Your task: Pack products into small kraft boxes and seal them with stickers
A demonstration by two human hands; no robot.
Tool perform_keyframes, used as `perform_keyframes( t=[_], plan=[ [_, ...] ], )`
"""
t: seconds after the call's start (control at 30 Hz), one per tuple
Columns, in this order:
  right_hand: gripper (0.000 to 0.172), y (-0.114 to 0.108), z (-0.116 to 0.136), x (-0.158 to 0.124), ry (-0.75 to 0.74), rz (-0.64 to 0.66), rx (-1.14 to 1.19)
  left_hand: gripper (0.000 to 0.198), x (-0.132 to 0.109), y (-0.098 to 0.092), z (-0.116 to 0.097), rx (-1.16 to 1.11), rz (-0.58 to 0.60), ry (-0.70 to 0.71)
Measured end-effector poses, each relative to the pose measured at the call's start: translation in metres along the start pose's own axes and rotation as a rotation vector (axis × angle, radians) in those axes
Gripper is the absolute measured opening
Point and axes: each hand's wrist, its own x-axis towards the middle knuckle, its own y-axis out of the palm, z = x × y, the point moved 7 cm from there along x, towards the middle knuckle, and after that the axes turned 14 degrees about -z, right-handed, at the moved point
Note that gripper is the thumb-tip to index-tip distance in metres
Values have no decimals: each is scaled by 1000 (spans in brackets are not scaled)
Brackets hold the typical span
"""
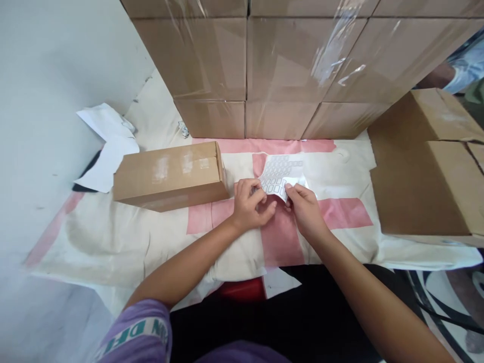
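Observation:
A white sheet of stickers point(282, 174), printed with rows of small outlined shapes, is held up above the cloth-covered table. My right hand point(306, 209) pinches its lower right corner between thumb and fingers, and that corner bends upward. At the sheet's lower left edge is my left hand point(251, 204), its fingers curled and its thumb pointing right. Whether the left fingertips grip the sheet or a small piece from it is hidden. Just left of that hand lies a closed cardboard box point(170, 174) with pale scuffs on its top.
Stacked cardboard boxes point(283, 65) under clear tape form a wall behind the table. An opened carton point(419, 171) stands at the right. White papers point(113, 151) lie by the left wall. Pink strips cross the cream cloth point(124, 237). Part of another person point(440, 75) shows at upper right.

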Motion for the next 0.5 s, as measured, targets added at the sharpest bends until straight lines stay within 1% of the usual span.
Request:
perform_keyframes(
  t=[0.03, 0.1, 0.17, 0.2, 0.27, 0.4, 0.5],
  plan=[
    [43, -1, 1, 0, -21, -11, -21, 33, -2, -1, 1, -17, 7, 33],
    [32, 0, 2, 0, -62, -10, -74, 32, -5, -6, 3, -34, 6, 83],
    [19, 5, 1, -2, -92, 17, -126, 27, -5, -11, 6, -27, 7, 81],
    [16, 8, 0, -4, -106, 35, -146, 25, -5, -11, 8, -13, 21, 62],
    [14, 15, -3, -9, -139, 72, -171, 28, -5, -8, 12, 15, 67, 24],
    [21, 23, -7, -17, -195, 110, -217, 27, -6, -1, 17, 22, 117, -25],
    [23, 25, -11, -19, -182, 116, -246, 25, -7, 2, 19, 35, 169, -39]
  ],
)
